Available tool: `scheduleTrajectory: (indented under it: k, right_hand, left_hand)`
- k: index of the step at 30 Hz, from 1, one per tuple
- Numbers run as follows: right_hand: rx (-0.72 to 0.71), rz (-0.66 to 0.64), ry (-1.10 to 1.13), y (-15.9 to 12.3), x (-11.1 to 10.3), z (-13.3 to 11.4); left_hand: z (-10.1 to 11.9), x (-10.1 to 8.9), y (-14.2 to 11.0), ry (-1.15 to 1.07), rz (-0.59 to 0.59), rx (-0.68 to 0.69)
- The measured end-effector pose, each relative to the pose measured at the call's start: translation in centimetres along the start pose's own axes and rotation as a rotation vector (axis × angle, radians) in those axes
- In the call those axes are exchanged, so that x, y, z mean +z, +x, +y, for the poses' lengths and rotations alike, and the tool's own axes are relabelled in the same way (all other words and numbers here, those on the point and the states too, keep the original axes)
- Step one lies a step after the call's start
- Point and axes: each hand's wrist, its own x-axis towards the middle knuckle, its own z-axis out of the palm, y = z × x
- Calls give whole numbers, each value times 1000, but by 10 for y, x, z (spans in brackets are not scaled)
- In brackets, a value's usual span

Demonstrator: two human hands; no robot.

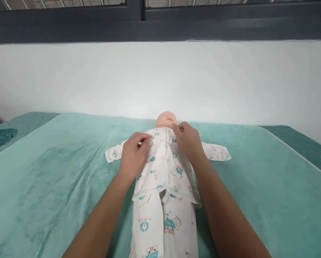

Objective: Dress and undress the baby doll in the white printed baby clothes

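Note:
A baby doll (167,118) lies on its back, its bare head toward the wall. It wears a white printed baby shirt (160,168) with long sleeves stretched out to both sides. Below the hem are matching white trousers (148,225). My left hand (135,152) rests on the shirt's left chest, fingers curled and pinched on the cloth. Up by the collar, close under the doll's head, my right hand (188,139) has its fingers closed on the shirt at the right shoulder. The fingertips of both hands are partly hidden.
A green bed cover (257,200) spreads under the doll, with darker bands beyond pale lines at both sides. Behind it rises a white wall (95,79) below a dark window frame (203,28). A dark green bundle (1,137) lies at far left.

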Motion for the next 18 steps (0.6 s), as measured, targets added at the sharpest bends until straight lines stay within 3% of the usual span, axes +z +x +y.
scheduleTrajectory:
  k: [4, 7, 11, 15, 18]
  right_hand:
    - [-99, 3, -193, -5, 5, -3]
    - [-104, -14, -318, -3, 11, -6]
    - [-50, -108, -349, 4, 13, -4]
    - [-74, -39, -287, 7, 10, -1]
    - [-13, -2, -105, 6, 7, -3]
  left_hand:
    - [9, 33, 42, 71, -41, -21]
    - [8, 48, 56, 178, -140, -18]
    - [5, 51, 58, 156, -186, -9]
    - [3, 48, 57, 87, -178, -20]
    - [5, 46, 57, -35, -154, -67]
